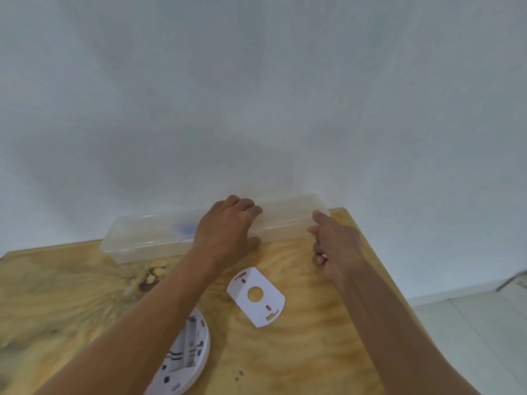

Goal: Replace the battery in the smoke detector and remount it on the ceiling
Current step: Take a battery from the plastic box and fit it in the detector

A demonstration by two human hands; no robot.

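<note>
Table [85,286]: pale plywood, strong wavy grain, dark knot left of centre, set against a plain white wall [256,95]

Box [148,238]: long, narrow, translucent plastic, lid on, lying along the table's far edge at the wall; a blurred blue item [186,229] shows through it, kind unclear

Detector [188,354]: round white plastic body, lying back-up at the near edge beneath the left forearm, partly hidden; recessed compartment and dark slots visible; whether it holds a battery cannot be told

Left hand [228,229]: arm stretched forward across the table, palm down on the middle of the box, fingers curled over its top and far side, thumb at the near wall; it clasps the box

Plate [256,297]: flat white mounting piece, two straight sides and two rounded ends, round hole in the middle, small slots near both ends; lies bare on the table between the two forearms, apart from the detector

Right hand [333,246]: arm reaching forward, index finger extended to the box's right end, thumb beside it, remaining fingers folded into the palm; it grasps nothing, and actual contact with the box cannot be judged

Floor [470,323]: pale tiles, lower right
</note>
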